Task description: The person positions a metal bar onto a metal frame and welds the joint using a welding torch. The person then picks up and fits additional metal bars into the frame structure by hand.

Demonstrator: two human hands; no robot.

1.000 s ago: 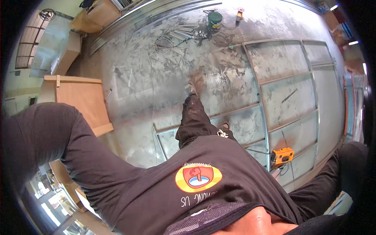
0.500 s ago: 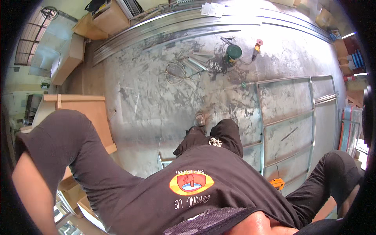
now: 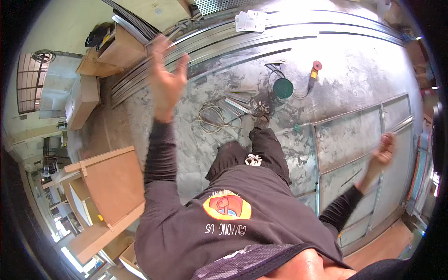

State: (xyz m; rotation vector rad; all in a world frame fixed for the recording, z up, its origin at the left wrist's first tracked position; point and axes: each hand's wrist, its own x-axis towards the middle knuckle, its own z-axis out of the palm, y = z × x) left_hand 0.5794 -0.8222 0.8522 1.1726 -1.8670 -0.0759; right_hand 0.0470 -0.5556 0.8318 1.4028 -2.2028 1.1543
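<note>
My left hand (image 3: 168, 86) is raised at the upper left with its fingers spread and nothing in it. Behind it in the picture are the long metal profiles (image 3: 219, 58) on the floor; I see no contact with them. My right hand (image 3: 384, 150) is out at the right, over the view of a rectangular metal frame (image 3: 316, 144). Its fingers look partly curled, but motion smears them. An angle grinder (image 3: 314, 77) with a yellow and dark body and a reddish disc lies beyond my feet, beside a round green container (image 3: 283, 88).
A coiled cable (image 3: 204, 122) and short metal pieces (image 3: 238, 103) lie ahead of my shoe (image 3: 261, 122). White papers (image 3: 251, 21) rest on the profiles. Cardboard boxes (image 3: 123, 49) stand at the far left; a wood-edged brown panel (image 3: 114, 189) is nearer on the left.
Both hands have come into view, the left raised forward and the right stretched out to the right. My feet have shifted in a step, and the whole view has turned slightly.
</note>
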